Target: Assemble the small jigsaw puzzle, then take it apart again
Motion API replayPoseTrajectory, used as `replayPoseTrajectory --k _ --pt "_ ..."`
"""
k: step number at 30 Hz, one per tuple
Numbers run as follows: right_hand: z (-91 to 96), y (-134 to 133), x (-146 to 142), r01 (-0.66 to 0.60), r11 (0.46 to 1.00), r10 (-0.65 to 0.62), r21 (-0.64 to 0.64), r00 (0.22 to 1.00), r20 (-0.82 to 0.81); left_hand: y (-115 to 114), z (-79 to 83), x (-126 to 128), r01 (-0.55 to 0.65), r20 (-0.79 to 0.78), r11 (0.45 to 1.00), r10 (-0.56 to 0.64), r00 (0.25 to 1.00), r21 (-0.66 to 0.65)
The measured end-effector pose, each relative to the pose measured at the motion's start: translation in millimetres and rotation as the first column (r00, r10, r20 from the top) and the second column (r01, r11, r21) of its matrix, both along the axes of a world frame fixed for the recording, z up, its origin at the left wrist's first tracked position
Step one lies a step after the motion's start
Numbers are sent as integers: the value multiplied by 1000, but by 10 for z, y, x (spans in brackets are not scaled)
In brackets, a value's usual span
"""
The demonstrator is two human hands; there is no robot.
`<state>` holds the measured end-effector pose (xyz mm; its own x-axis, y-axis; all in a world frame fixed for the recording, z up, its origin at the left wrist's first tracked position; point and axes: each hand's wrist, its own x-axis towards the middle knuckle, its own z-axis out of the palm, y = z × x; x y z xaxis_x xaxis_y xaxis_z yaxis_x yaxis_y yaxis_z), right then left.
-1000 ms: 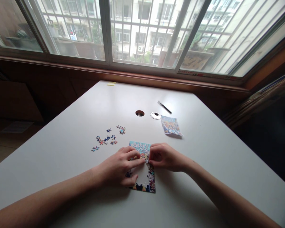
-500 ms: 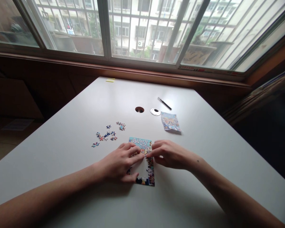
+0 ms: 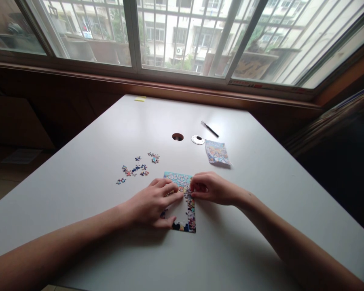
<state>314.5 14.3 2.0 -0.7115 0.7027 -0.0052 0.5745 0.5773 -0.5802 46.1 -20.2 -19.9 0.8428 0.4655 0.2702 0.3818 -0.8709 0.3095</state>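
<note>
A small jigsaw puzzle [image 3: 191,218] in its tray lies in front of me, with a blue title strip at the top and a bare white area in the middle. My left hand [image 3: 153,202] rests over its left side, fingers spread, index fingertip touching the filled part and thumb near the lower edge. At the upper right edge of the puzzle is my right hand [image 3: 212,188], its fingers curled and thumb close to the index finger. Whatever may be between those fingertips is hidden. Loose puzzle pieces [image 3: 135,169] are scattered beyond my left hand.
A creased picture sheet [image 3: 217,152] lies to the right, near a round metal cover [image 3: 197,140] and a pen [image 3: 210,129]. The white table [image 3: 87,178] has a cable hole [image 3: 177,137]. Yellow strips [image 3: 140,98] sit at the far edge, below the window.
My right hand has drawn back slightly from the middle of the puzzle to its right edge, its fingers curling in. My left hand stays in place on the puzzle.
</note>
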Motion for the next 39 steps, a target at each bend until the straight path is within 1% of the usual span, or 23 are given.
replayPoseTrajectory --k 5,9,12,15,18,19,21,23,25,26,27,29,31,34,36,39 --pt "-2 -8 -10 3 999 -4 -34 1000 -19 0 9 9 -1 -27 1000 2 1000 11" --pt "17 -29 -25 -4 1000 4 -10 1000 -26 -4 21 15 -9 -56 1000 10 998 22" --pt "58 -53 -37 -76 997 76 20 997 -27 -2 30 10 -13 -57 1000 15 998 18" --pt "121 -90 -60 -170 982 169 79 985 15 4 27 4 -18 -59 1000 19 998 17" --pt "142 -117 -87 -192 973 187 127 981 50 -1 16 16 -25 -66 1000 26 997 15" --pt "122 -115 -91 -186 974 184 128 983 28 -6 16 24 -23 -67 1000 24 997 13" --pt "31 -84 -82 -122 985 132 119 988 -79 -9 34 30 -21 -45 1000 21 999 6" --pt "-104 -24 -48 55 992 -27 115 973 -231 18 78 -1 -71 30 997 71 997 -6" --pt "-233 45 -2 201 975 -160 98 933 -323 103 135 -108 -201 150 980 200 968 -5" --pt "-282 76 21 259 964 -218 64 905 -366 169 163 -197 -284 209 959 277 938 4" --pt "-317 101 40 289 957 -257 18 877 -407 249 185 -307 -355 266 934 334 904 36" --pt "-343 133 67 317 945 -315 -76 827 -466 433 210 -574 -451 271 887 411 871 104" --pt "-335 145 80 316 937 -347 -150 794 -500 613 208 -853 -495 219 860 463 859 126" --pt "-315 148 91 311 927 -375 -210 767 -520 805 185 -1173 -542 125 834 531 838 97" --pt "-317 151 103 315 922 -386 -224 764 -517 870 173 -1293 -559 78 827 555 828 53" --pt "-334 158 121 317 918 -395 -236 764 -510 899 172 -1377 -567 27 824 567 823 -12"
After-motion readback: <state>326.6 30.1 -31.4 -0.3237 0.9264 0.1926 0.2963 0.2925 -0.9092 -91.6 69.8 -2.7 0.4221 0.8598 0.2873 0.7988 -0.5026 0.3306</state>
